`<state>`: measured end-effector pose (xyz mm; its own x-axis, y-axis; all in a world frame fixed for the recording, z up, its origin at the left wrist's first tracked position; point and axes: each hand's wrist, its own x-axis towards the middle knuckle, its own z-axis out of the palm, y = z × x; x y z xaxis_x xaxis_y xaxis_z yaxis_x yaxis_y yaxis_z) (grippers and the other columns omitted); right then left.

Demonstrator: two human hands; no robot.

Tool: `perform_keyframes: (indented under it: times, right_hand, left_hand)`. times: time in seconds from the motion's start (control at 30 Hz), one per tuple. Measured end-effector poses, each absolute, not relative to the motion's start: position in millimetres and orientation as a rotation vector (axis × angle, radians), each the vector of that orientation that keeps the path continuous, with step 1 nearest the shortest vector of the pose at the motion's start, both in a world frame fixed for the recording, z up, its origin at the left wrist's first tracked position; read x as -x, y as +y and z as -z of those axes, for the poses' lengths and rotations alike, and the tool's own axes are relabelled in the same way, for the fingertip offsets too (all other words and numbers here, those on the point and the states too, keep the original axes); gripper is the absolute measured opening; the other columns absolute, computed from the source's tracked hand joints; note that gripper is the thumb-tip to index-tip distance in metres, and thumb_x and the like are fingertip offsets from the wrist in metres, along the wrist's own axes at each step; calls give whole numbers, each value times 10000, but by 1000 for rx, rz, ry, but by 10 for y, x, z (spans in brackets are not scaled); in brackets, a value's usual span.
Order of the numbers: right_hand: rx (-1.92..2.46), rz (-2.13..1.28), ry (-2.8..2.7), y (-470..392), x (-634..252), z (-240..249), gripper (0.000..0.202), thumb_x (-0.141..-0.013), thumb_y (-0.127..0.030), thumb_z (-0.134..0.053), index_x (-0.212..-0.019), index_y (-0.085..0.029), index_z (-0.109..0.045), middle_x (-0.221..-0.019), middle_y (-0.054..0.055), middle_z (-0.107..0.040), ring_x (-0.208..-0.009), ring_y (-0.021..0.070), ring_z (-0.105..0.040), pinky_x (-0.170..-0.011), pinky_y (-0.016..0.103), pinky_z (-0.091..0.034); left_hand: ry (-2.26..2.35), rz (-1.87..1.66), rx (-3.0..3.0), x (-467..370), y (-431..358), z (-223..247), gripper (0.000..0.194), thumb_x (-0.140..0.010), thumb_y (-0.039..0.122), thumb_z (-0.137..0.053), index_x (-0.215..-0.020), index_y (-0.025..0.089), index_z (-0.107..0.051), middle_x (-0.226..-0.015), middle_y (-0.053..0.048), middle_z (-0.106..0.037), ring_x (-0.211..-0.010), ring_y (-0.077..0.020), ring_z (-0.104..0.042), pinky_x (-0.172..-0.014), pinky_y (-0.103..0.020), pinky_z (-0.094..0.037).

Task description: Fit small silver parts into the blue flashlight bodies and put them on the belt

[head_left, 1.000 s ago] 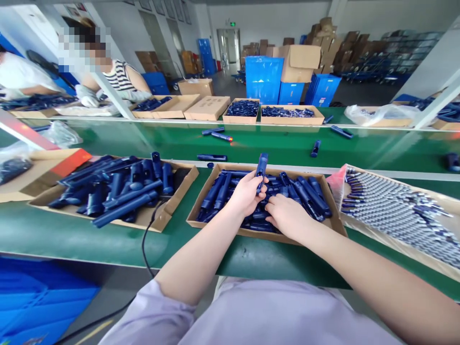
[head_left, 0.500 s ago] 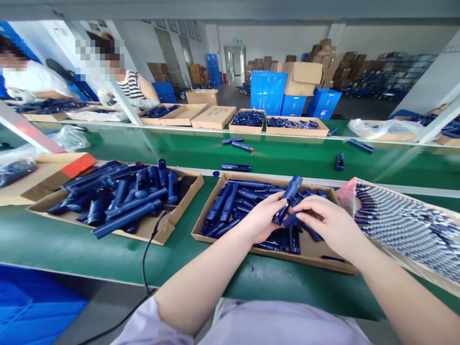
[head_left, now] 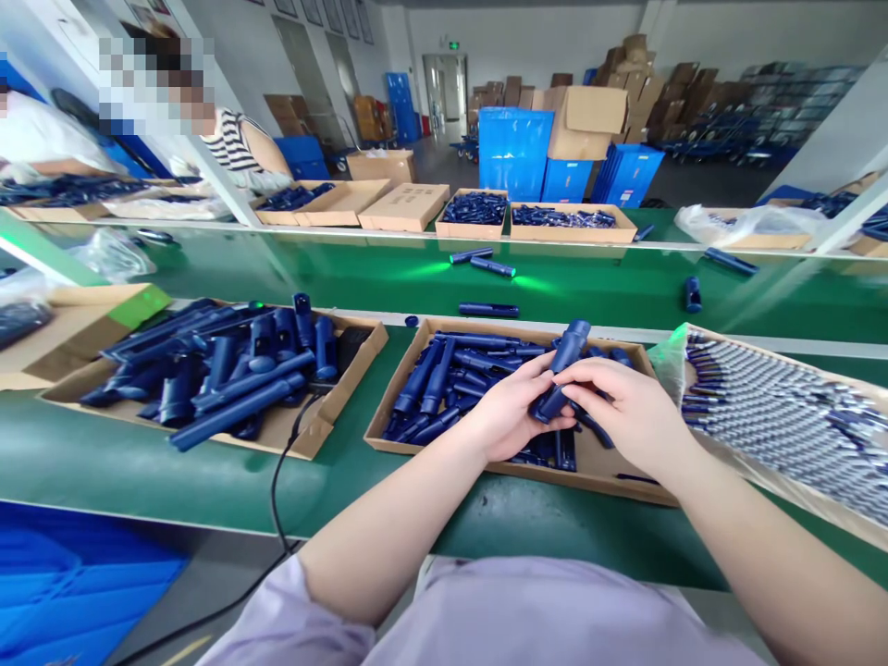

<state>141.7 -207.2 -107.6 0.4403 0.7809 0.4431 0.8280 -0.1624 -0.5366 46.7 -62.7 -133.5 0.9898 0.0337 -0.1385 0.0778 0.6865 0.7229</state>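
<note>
My left hand [head_left: 510, 412] is closed around a dark blue tube [head_left: 570, 346], tilted with its upper end away from me. The fingers of my right hand [head_left: 617, 398] pinch a short blue piece [head_left: 551, 403] against the tube's lower part. Both hands are over a cardboard tray [head_left: 589, 483] of blue tubes and parts. Some loose blue parts [head_left: 437, 370] lie to the left of my hands inside it.
Another cardboard tray [head_left: 353, 384] of blue tubes is at the left, with a black cable beside it. Small silver parts [head_left: 783, 407] fill a tray at the right. Tubes [head_left: 489, 310] lie on the green belt [head_left: 312, 277]. A person [head_left: 242, 143] is across it.
The short blue piece has moved from beside the tube onto its lower part, covering the opening. Tubes on the belt have shifted right in view. The glow there turned from red to green.
</note>
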Motion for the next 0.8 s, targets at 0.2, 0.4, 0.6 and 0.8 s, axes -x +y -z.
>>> perform_keyframes:
  times: [0.2, 0.4, 0.6, 0.8]
  right_hand:
    - [1954, 98, -1502, -2080, -1431, 1070, 215, -943, -251, -477, -994, -237, -686, -1055, 18, -685, -991, 173, -630, -898, 325, -513]
    - [1957, 522, -1426, -2078, -1403, 1002, 202, -855, -310, -631, -1035, -233, -679, -1193, 108, -518, -1084, 252, -523, -923, 429, -475]
    - [2206, 470, -1173, -1841, -2260, 990, 232, -942, -315, -448, -1049, -169, -594, -1122, 114, -556, -897, 180, -587, -771, 310, -511]
    - [2672, 49, -1474, -1083, -3119, 1391, 371, -870, -257, -610, -1210, -113, -576, -1291, 156, -545, -1171, 252, -530, -1012, 402, -429]
  left_hand:
    - [131, 40, -831, -470, -645, 1337, 441, -879, 256, -600, -1313, 230, -528, -849, -37, -614, -704, -123, -619, -733, -300, -542]
    - [78, 65, -803, -478, -666, 1348, 409, -911, 539, -476, -1103, 199, -597, -793, -12, -544, -571, -90, -536, -540, -225, -476]
    - [283, -45, -931, -491, -640, 1339, 363, -849, 419, -630, -1096, 162, -560, -721, 38, -464, -480, -29, -401, -438, -153, -312]
    - [380, -107, -1082, -485, -676, 1359, 341, -864, 438, -575, -1052, 155, -549, -708, 27, -504, -466, -46, -397, -418, -171, -330]
